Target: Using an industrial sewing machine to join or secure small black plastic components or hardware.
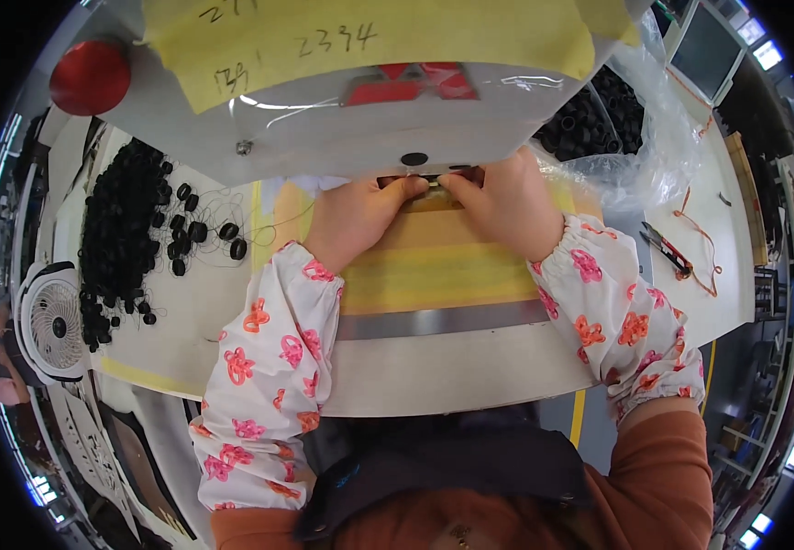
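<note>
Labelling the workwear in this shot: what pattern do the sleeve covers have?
White sleeve covers with pink and orange flowers; best in the head view.

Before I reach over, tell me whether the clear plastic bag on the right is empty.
Not empty: a heap of black ring-shaped pieces shows inside the clear plastic bag. How full, I cannot tell.

Fisheye cam sat on wearer's head, looked steeply down at broad off-white worktable (452,376), pretty close in; bare left hand (358,215) and bare right hand (510,206) landed just above mid-frame.
</note>
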{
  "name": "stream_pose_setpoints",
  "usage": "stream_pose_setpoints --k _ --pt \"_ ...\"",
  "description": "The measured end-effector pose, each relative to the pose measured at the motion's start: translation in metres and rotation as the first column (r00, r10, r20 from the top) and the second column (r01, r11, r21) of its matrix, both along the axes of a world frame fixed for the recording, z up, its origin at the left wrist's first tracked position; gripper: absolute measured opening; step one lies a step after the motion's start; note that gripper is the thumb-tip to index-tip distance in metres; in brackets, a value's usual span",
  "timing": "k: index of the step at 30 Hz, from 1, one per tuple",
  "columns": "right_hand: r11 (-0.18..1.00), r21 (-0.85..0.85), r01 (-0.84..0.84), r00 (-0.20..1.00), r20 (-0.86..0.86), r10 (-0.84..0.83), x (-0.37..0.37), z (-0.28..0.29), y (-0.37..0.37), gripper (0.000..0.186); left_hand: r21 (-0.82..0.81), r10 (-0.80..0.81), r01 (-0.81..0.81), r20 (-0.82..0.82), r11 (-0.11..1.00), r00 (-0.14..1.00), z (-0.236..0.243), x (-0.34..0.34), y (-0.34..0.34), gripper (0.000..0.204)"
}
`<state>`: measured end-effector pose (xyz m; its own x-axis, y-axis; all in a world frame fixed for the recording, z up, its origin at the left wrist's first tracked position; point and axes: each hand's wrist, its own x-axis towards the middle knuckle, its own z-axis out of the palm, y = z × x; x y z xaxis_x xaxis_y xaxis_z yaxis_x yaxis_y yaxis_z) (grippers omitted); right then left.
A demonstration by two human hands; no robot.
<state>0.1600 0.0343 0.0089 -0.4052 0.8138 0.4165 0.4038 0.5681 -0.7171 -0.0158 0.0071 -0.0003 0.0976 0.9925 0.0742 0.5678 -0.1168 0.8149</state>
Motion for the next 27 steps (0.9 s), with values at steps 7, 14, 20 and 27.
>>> stream_pose_setpoints --k 7,14,20,27 --pt "0.999 0.033 0.034 0.996 0.079 -0.036 0.001 -0.007 0.004 0.009 -0.138 0.007 -0.012 -0.036 0.990 0.999 -0.006 -0.001 0.008 0.024" --pt "0.996 -0.051 0.080 0.989 0.125 -0.073 0.000 -0.005 0.002 0.010 -0.150 0.021 -0.026 -0.029 0.988 0.999 -0.011 0.000 0.004 0.027" --pt "0.997 -0.044 0.069 0.990 0.124 -0.063 -0.001 0.000 0.009 0.012 -0.141 0.016 -0.019 -0.025 0.990 1.000 -0.002 -0.002 0.010 0.028" --pt "1.000 -0.031 0.002 0.990 0.138 0.002 -0.005 -0.011 0.007 0.016 0.230 0.127 -0.134 0.048 0.964 0.991 -0.044 -0.002 0.010 0.019"
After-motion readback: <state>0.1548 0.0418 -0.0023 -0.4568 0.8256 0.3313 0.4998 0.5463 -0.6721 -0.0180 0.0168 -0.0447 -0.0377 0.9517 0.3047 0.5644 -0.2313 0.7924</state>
